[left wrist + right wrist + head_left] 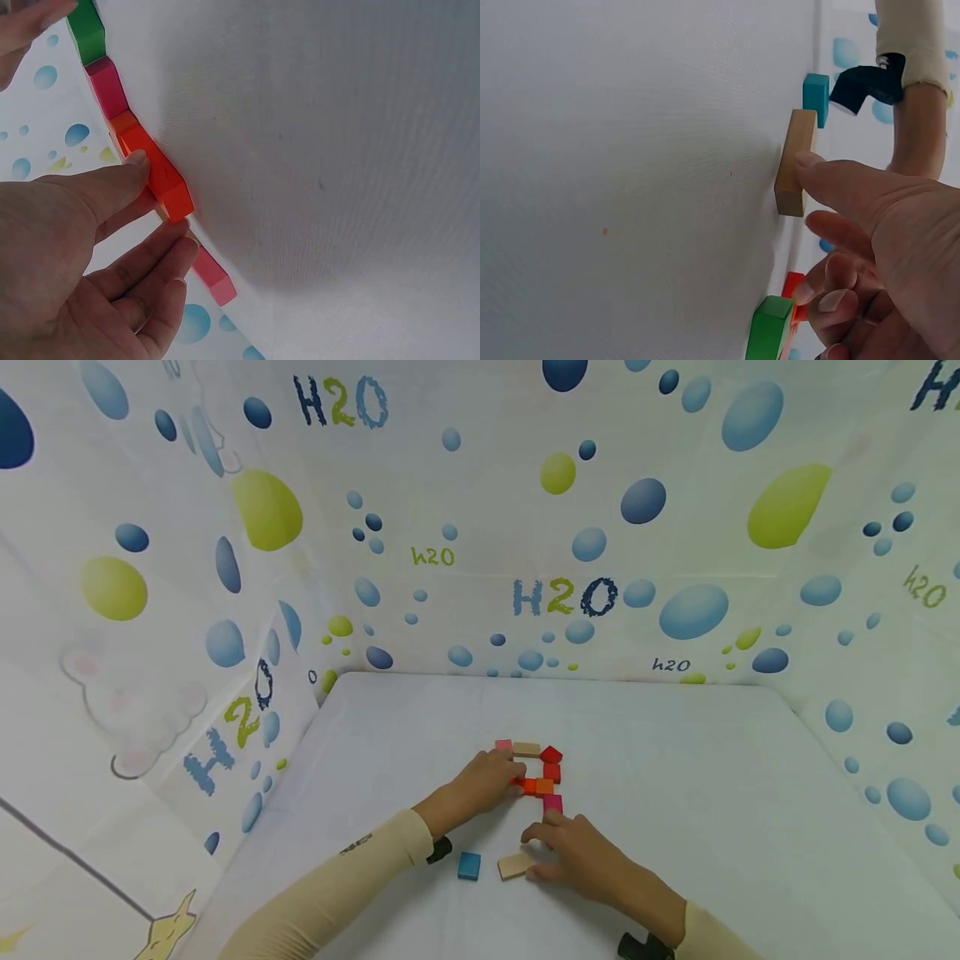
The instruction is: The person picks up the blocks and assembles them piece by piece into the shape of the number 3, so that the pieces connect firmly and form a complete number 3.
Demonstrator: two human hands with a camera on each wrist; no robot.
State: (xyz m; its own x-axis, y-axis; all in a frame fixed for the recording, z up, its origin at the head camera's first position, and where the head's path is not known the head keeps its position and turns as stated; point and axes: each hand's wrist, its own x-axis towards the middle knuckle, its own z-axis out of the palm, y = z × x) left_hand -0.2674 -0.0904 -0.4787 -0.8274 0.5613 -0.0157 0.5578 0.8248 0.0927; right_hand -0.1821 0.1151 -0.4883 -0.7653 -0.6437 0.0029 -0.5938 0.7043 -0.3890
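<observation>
In the left wrist view, my left hand [75,240] pinches an orange block [166,184] by thumb and fingers. That block lies against a row of blocks, with a magenta block [109,88] and a green block [87,34] further along. My right hand [585,856] lies lower on the table. Its thumb touches a plain wooden block [513,866], while the index fingertip appears just apart from it. Other right fingers are near the green block [771,327], which the right hand hides in the head view. A teal block [469,866] sits left of the wooden one.
Further up the arrangement are a pink block [503,744], another wooden block [527,749], a red pentagon block [551,754] and a red square block [552,772]. A white cloth [712,777] covers the table. Patterned sheeting [480,510] rises behind it.
</observation>
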